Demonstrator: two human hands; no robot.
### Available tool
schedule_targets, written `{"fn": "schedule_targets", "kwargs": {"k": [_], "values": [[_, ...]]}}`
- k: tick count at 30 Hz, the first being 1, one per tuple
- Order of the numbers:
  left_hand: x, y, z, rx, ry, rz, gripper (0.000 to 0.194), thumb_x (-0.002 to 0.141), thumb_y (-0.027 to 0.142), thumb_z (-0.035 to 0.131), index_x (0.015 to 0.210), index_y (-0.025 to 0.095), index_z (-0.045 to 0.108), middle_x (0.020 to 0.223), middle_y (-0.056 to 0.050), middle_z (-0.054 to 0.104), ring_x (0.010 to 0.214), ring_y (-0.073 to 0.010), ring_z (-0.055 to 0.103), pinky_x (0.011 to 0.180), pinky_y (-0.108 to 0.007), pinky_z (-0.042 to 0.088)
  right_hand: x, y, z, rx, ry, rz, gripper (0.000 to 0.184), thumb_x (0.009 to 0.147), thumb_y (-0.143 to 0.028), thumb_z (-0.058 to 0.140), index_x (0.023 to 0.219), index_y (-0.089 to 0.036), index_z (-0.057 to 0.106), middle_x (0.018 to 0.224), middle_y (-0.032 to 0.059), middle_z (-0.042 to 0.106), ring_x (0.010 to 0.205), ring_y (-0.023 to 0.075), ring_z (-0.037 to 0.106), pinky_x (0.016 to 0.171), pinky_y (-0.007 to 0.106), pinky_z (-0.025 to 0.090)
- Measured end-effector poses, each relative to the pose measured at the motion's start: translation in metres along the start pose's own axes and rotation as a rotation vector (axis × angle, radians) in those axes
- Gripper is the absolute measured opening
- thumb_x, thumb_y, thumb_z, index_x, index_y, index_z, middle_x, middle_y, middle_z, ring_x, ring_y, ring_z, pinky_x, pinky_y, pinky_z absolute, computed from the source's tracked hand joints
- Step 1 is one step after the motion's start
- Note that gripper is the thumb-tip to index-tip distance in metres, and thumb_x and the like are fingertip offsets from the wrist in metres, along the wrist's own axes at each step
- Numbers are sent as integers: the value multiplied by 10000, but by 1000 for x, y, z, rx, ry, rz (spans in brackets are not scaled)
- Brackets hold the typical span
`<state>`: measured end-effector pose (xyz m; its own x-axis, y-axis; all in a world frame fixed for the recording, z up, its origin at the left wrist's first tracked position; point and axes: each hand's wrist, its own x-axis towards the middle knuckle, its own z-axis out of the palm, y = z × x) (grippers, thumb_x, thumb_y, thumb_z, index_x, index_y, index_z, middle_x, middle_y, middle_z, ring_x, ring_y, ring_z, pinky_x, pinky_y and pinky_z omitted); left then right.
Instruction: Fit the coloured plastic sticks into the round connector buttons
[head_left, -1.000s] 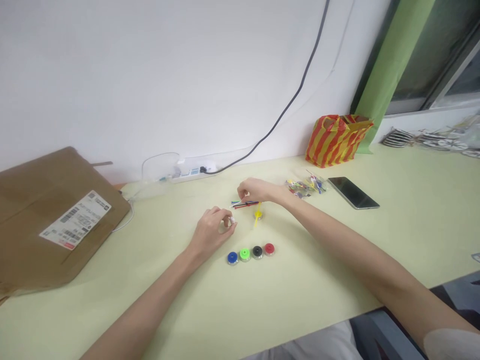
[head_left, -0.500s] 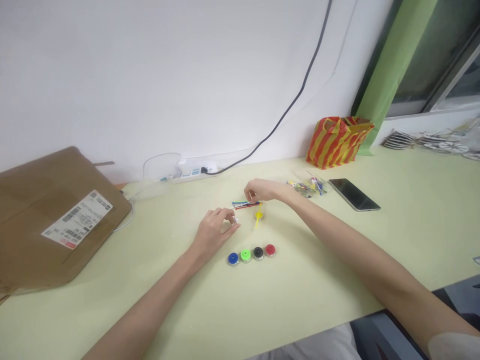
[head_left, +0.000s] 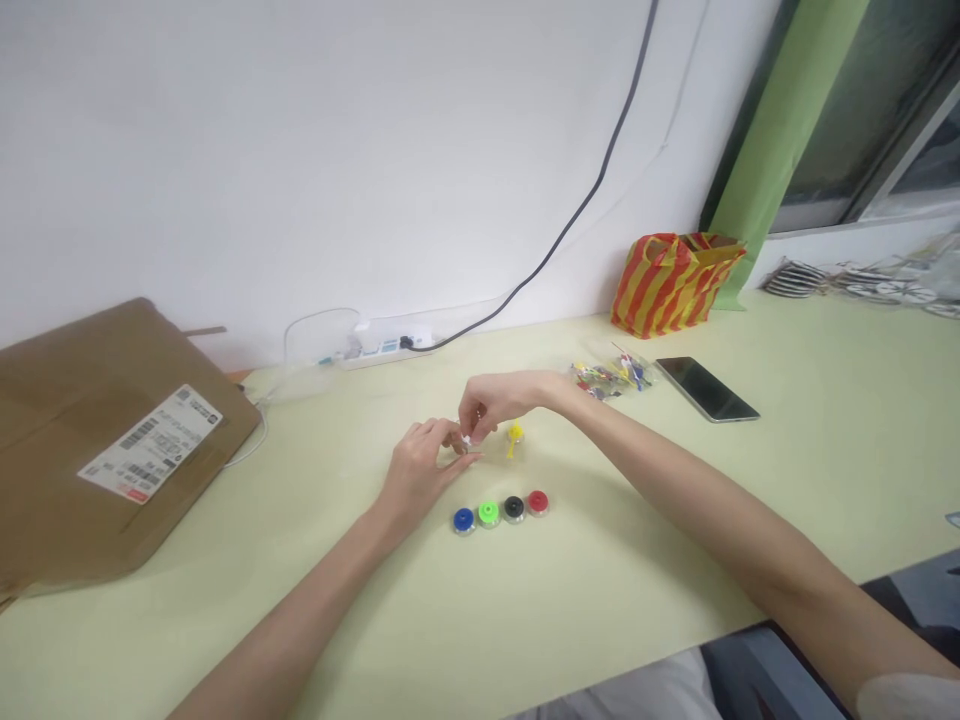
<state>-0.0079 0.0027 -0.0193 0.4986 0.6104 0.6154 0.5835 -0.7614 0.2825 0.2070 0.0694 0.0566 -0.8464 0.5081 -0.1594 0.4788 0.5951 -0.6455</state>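
My left hand (head_left: 422,462) is closed in a pinch, holding a small white and clear piece (head_left: 466,441) mostly hidden by fingers. Fingertips of my right hand (head_left: 496,402) pinch at the top of that same piece from above. Just right of them lies a yellow round piece (head_left: 515,434) with a yellow stick across it. Nearer me a row of small discs with clear rims sits on the table: blue (head_left: 463,520), green (head_left: 489,513), black (head_left: 514,508) and red (head_left: 538,501). My right hand covers the coloured sticks behind it.
Behind my right forearm lies a clear bag of colourful small parts (head_left: 611,376), beside a dark-screened tablet (head_left: 706,388). A striped bag (head_left: 675,285) stands against the wall. A power strip (head_left: 386,343) with a black cable is at the back. Cardboard packaging (head_left: 97,430) occupies the left.
My right hand has moved from the coloured sticks leftward and toward me, and its fingertips now meet the white piece in my left hand. My left hand has barely moved.
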Motion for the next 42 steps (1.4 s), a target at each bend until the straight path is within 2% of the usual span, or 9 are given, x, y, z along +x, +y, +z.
{"fn": "schedule_targets", "kwargs": {"k": [7, 14, 18, 21, 26, 31, 33, 37, 42], "values": [[-2, 4, 2, -3, 43, 17, 193, 945, 384, 686, 951, 228, 573, 832, 14, 669, 766, -173, 615, 722, -318, 486, -3, -8, 0, 35, 28, -60, 144, 777, -244, 786, 870, -135, 773, 734, -6, 683, 687, 114, 575, 609, 212, 414], [-5, 24, -1, -81, 99, -18, 167, 939, 350, 697, 963, 232, 581, 853, 11, 668, 802, -172, 639, 762, -331, 532, -11, -17, -6, 160, -46, -111, 203, 784, -307, 814, 856, -124, 762, 723, 16, 701, 692, 120, 590, 654, 220, 439], [-7, 37, -6, -137, 203, -57, 199, 914, 331, 733, 922, 231, 562, 821, 28, 656, 765, -160, 649, 762, -330, 549, -20, -32, -4, 150, 25, -127, 200, 810, -299, 797, 918, -133, 770, 803, 33, 729, 738, 130, 618, 667, 219, 454], [-7, 43, -8, -170, 216, -45, 227, 900, 347, 756, 955, 234, 567, 852, 20, 675, 803, -172, 679, 792, -343, 559, -33, -46, 0, 69, 90, -134, 105, 849, -222, 733, 899, -132, 756, 790, 25, 713, 705, 122, 591, 636, 217, 440], [-6, 52, -3, -129, 53, 3, 267, 953, 361, 686, 1165, 256, 561, 1082, -32, 723, 1013, -220, 686, 910, -399, 540, -77, -53, 9, -117, 190, 92, 57, 851, -163, 677, 819, -151, 722, 781, 24, 703, 697, 132, 590, 598, 226, 404], [-7, 59, -1, -160, -198, 134, 139, 1024, 256, 518, 1138, 238, 595, 1058, -52, 729, 972, -206, 678, 855, -368, 518, -115, -27, 34, -91, 69, 407, 56, 782, -208, 753, 759, -166, 723, 751, 31, 707, 638, 146, 595, 556, 247, 392], [-7, 61, 1, -157, -286, 199, 150, 1020, 251, 516, 1138, 232, 606, 1050, -61, 729, 957, -211, 677, 832, -367, 503, -119, -15, 47, 11, 44, 403, 113, 772, -261, 784, 783, -165, 728, 765, 32, 714, 660, 152, 607, 572, 246, 409], [-7, 64, 6, -162, -412, 228, 180, 1022, 266, 521, 1171, 228, 615, 1031, -63, 715, 962, -214, 669, 830, -359, 487, -115, 4, 67, 324, -9, 261, 255, 793, -383, 799, 853, -147, 727, 813, 35, 726, 722, 147, 624, 645, 236, 458], [-7, 61, 14, -179, -455, 234, 211, 1023, 280, 538, 1193, 253, 659, 1098, -78, 696, 993, -210, 657, 856, -351, 492, -112, 23, 73, 556, -30, 145, 393, 716, -451, 877, 883, -125, 735, 840, 53, 739, 769, 156, 659, 736, 258, 507]]}}
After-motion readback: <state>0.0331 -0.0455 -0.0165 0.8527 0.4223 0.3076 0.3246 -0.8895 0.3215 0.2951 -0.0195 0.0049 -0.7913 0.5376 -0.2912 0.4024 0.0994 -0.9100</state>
